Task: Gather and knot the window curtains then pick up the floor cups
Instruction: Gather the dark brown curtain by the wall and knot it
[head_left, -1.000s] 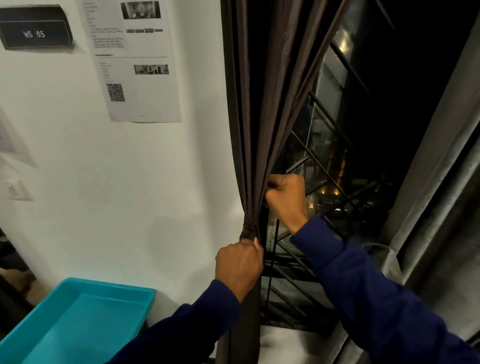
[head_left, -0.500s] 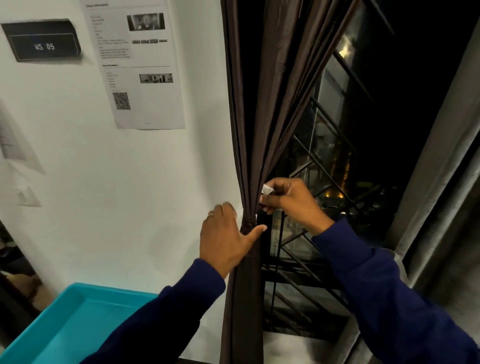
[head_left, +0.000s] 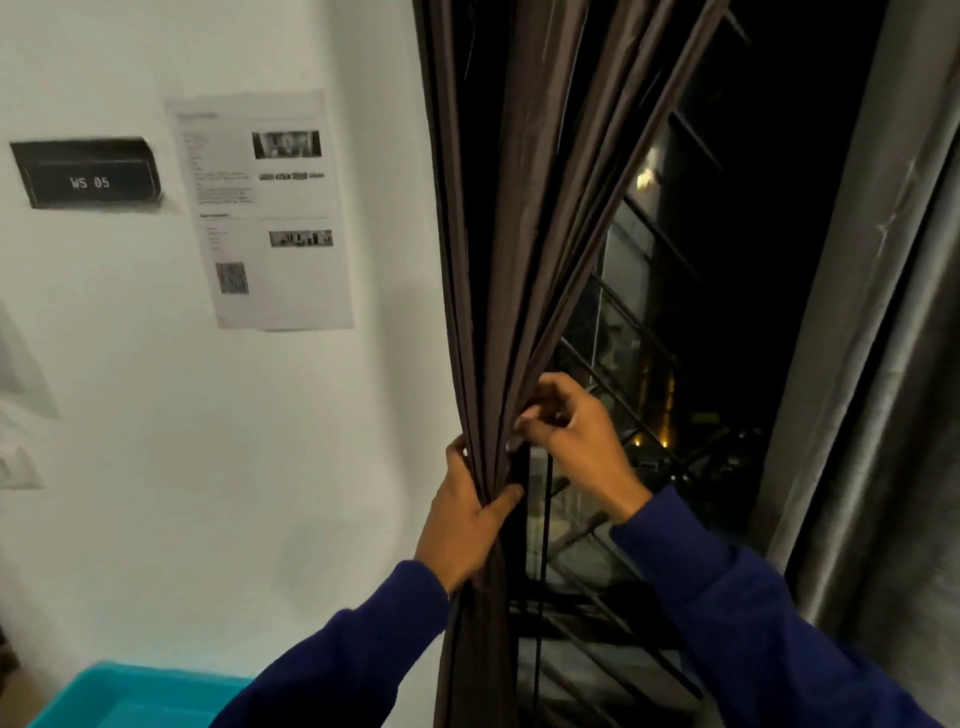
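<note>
- Brown, matte woven fabric: the dark brown window curtain (head_left: 498, 260) hangs at the left edge of the night-dark window, just beside the white wall (head_left: 156, 467), drawn from wide folds above into one narrow bundle at hand height.
- The left hand (head_left: 465, 512) wraps that bundle, thumb across the front and fingers (head_left: 457, 451) curled round the wall side, gripping the cloth.
- The right hand (head_left: 576, 431) is just above and to the window side, its fingers bent and pinching the edge folds of the curtain; I cannot tell if something small sits between them.
- Judged step: gathering the cloth, with no finished knot visible.
- To do it well, the lower grip should stay firm so the pleats cannot slip, while the upper hand feeds stray folds into the bundle before any loop is formed.
- Below the grip the fabric falls straight as a slim column, in front of the black metal window grille (head_left: 623, 519).
- No floor cups are in view; a turquoise plastic tray (head_left: 130, 696) sits at the lower left.
- The grey curtain (head_left: 883, 364) at the right hangs loose, ungathered.
</note>
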